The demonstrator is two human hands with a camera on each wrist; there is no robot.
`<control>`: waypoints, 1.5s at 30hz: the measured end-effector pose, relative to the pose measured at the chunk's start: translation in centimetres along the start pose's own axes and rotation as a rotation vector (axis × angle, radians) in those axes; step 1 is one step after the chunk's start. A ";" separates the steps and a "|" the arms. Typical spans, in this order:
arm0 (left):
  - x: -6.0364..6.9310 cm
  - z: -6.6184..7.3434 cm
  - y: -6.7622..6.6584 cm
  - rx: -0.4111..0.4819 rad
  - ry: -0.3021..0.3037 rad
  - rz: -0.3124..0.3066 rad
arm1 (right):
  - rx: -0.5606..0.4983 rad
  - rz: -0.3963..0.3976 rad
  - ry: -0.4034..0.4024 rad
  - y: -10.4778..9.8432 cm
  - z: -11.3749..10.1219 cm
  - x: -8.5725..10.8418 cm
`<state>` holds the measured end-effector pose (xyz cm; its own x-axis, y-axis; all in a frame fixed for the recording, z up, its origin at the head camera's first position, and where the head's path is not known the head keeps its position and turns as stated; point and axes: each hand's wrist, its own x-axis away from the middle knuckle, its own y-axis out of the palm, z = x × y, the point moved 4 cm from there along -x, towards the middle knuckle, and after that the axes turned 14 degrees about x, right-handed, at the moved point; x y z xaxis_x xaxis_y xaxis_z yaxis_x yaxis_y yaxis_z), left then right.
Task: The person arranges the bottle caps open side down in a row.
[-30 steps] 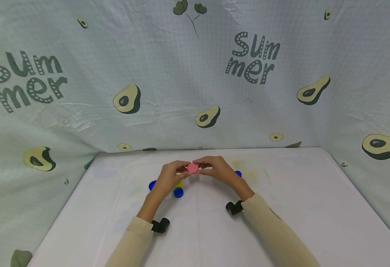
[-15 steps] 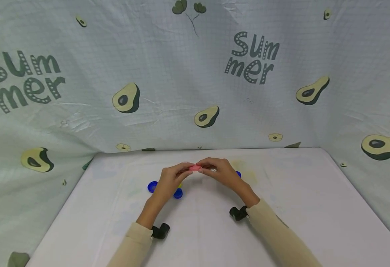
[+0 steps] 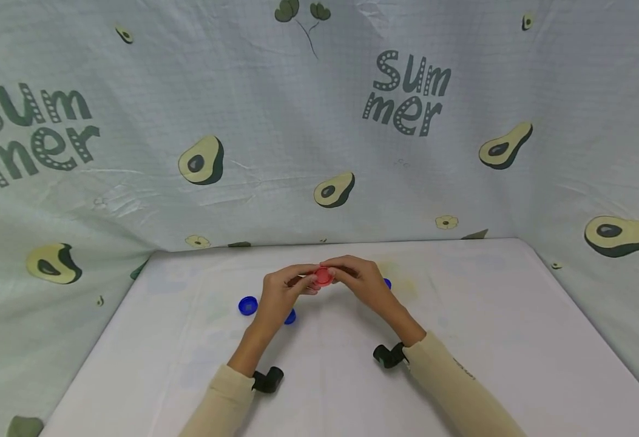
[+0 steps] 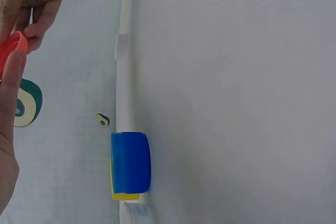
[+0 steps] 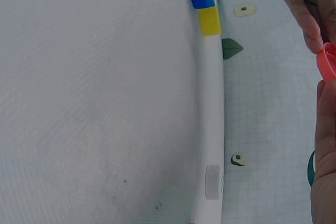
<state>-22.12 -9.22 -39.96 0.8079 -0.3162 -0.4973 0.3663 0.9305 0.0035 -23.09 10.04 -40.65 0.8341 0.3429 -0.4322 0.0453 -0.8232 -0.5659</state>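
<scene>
A round red cap (image 3: 323,277) is held up above the table between both hands, its hollow side with a raised rim facing the head camera. The left hand (image 3: 279,297) pinches its left edge with thumb and fingers. On the other edge the right hand (image 3: 364,284) grips it the same way. In the left wrist view the red cap (image 4: 11,51) shows at the left edge between fingertips; in the right wrist view the red cap (image 5: 327,61) is at the right edge.
Blue caps lie left of the left hand (image 3: 248,305), partly behind its wrist (image 3: 290,317) and behind the right hand (image 3: 387,284). The left wrist view shows a blue piece (image 4: 131,162) before a yellow one (image 4: 125,196); a white cap (image 5: 213,182) appears in the right wrist view.
The cap has been turned from its smooth pink face, through edge-on, to its hollow side. Both hands still hold it; the yellow piece near the left wrist has become hidden in the head view.
</scene>
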 end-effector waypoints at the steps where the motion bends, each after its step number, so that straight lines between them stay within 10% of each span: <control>1: 0.0 0.0 0.0 0.016 -0.001 0.008 | -0.014 0.006 -0.001 0.0 -0.1 0.0; 13: 0.0 -0.4 -0.6 0.073 -0.062 0.071 | -0.137 -0.022 -0.058 0.3 0.0 0.2; 24: 0.2 0.0 -0.6 -0.086 -0.156 0.030 | -0.036 -0.025 -0.007 0.2 -0.2 0.3; 45: 0.3 -0.1 -1.1 -0.306 -0.090 -0.064 | 0.058 -0.064 -0.009 0.0 -0.1 0.7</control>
<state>-22.28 -10.30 -40.23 0.8303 -0.3780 -0.4096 0.2727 0.9164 -0.2929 -22.43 10.26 -40.90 0.8257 0.3983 -0.3995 0.0665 -0.7719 -0.6322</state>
